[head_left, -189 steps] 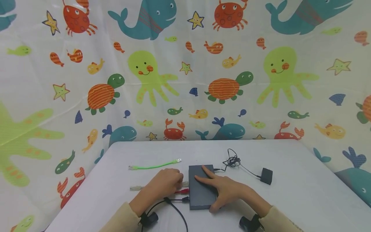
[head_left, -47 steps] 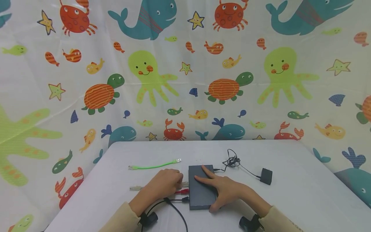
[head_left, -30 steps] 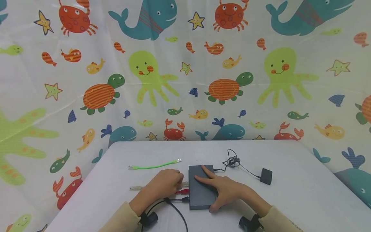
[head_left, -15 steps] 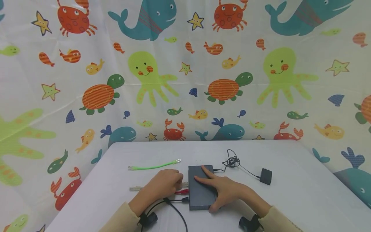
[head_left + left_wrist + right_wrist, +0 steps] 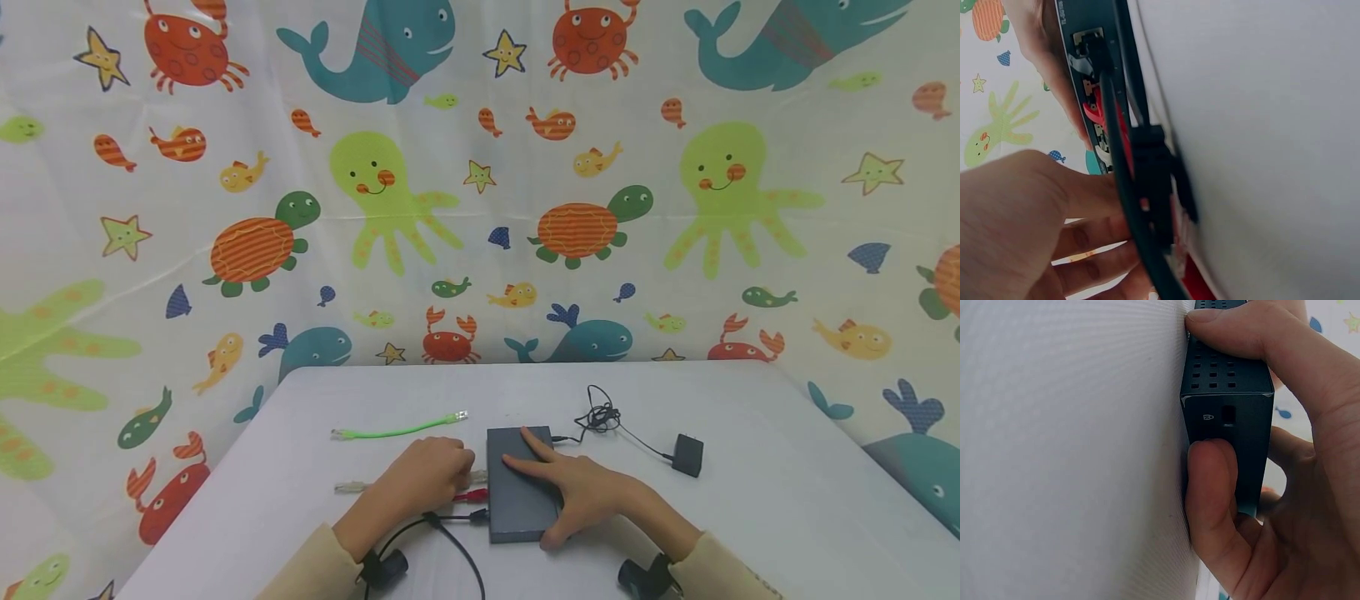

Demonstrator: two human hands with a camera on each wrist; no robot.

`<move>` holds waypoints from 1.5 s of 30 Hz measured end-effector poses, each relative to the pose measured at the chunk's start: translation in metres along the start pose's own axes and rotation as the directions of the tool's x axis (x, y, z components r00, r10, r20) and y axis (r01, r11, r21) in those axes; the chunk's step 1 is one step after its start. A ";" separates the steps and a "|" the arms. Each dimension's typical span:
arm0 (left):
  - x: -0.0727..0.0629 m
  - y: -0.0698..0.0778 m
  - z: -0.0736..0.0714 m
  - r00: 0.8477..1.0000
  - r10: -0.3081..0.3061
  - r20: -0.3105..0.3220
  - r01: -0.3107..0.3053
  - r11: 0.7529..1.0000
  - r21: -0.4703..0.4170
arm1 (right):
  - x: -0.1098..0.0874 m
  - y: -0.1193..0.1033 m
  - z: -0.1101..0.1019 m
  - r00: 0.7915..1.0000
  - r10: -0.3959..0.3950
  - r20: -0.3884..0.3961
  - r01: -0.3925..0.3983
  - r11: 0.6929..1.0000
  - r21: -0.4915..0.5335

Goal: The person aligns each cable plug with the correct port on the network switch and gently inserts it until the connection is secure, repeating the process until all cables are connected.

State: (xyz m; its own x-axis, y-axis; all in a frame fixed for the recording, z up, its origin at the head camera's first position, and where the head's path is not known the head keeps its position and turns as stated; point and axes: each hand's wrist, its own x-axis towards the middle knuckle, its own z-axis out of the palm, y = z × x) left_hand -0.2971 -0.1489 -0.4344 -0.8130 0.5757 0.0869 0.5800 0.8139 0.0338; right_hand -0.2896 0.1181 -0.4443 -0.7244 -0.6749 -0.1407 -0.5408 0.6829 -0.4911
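A dark grey network switch (image 5: 519, 500) lies flat on the white table, its port side facing left. My right hand (image 5: 592, 487) grips it, with fingers spread over the top and the thumb at the near edge; the right wrist view shows another finger curled against its vented side (image 5: 1213, 374). My left hand (image 5: 429, 473) pinches a pale grey Ethernet cable (image 5: 480, 477) close to the ports; the fingertips are partly hidden. A red Ethernet cable (image 5: 472, 496) and a black Ethernet cable (image 5: 478, 517) sit in neighbouring ports. In the left wrist view, the black cable crosses before my fingers.
A short green Ethernet cable (image 5: 401, 432) lies beyond my left hand. At the switch's far right corner a thin black power lead (image 5: 600, 417) is plugged in, bundled and running to a black power adapter (image 5: 687, 455). A sea-animal cloth (image 5: 480, 183) hangs behind the table.
Both hands keep the same hold and place throughout, and the switch and cables stay put. Only the left part of the hanging cloth has drifted a little leftward.
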 end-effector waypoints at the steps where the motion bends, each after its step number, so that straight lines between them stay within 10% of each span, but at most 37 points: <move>1: 0.000 0.000 0.000 1.000 0.001 0.000 -0.001 1.000 -0.001 | 0.000 0.000 0.000 1.000 0.001 0.000 -0.001 1.000 -0.001; 45: 0.001 -0.003 0.006 0.999 0.026 -0.035 -0.027 1.000 -0.011 | -0.002 -0.003 0.000 1.000 0.010 0.003 -0.010 1.000 0.004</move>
State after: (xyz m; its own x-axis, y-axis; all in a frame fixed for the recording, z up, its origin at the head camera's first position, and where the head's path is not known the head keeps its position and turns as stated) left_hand -0.2997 -0.1509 -0.4402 -0.7953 0.5937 0.1228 0.6019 0.7974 0.0427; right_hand -0.2871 0.1175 -0.4427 -0.7286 -0.6687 -0.1483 -0.5318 0.6887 -0.4929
